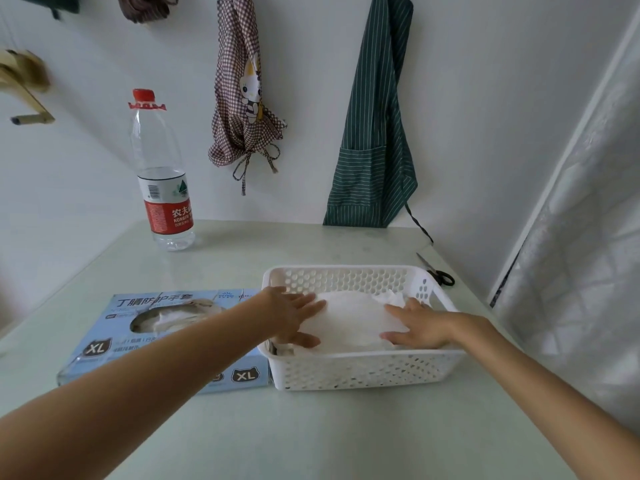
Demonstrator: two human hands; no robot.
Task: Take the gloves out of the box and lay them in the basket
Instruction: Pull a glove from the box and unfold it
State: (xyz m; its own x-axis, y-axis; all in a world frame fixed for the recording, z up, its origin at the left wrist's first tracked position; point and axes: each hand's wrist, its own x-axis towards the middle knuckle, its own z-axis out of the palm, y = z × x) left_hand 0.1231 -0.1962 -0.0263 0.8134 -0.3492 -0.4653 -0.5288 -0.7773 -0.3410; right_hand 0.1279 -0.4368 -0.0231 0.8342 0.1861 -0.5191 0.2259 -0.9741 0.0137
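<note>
Hands flat and open on the white gloves (349, 323) inside the basket (363, 370), left hand (294, 318) at the box-side end, right hand (417, 327) at the far end, long axis between them; box (114, 327) touches the basket's left wall, likelier the left hand's reach.

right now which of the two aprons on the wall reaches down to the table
The green striped apron, hanging on the right above the basket. Its hem meets the table's back edge, while the red checked apron with the cartoon cat ends well above it.
</note>
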